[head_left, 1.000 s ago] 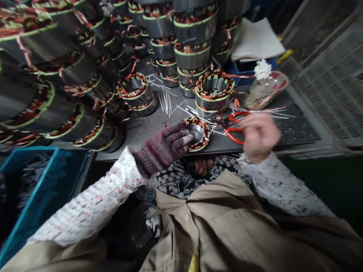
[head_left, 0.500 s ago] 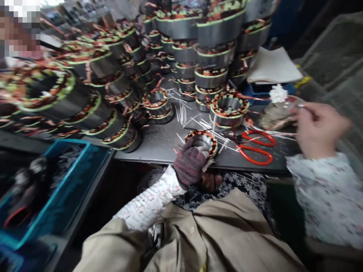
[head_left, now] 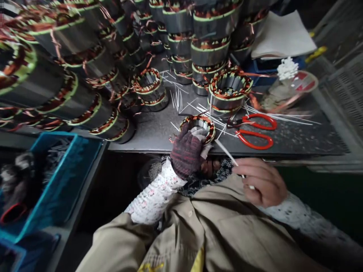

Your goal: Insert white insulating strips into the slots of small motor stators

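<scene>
My left hand (head_left: 187,151), in a dark knitted glove, grips a small stator (head_left: 200,126) with copper windings at the front edge of the dark table (head_left: 159,130). My right hand (head_left: 262,181) is bare and sits below the table edge, pinching a thin white strip (head_left: 227,151) that points up toward the stator. Red-handled scissors (head_left: 255,130) lie on the table just right of the stator.
Stacks of wound stators (head_left: 210,45) fill the back and left of the table. Loose white strips (head_left: 177,100) lie scattered on it. A dish (head_left: 295,88) with white pieces and a paper pad (head_left: 282,36) sit at the right; a blue crate (head_left: 56,181) stands lower left.
My right hand came back from the far right of the table to below its front edge, now holding a white strip. My left hand has stayed on the small stator.
</scene>
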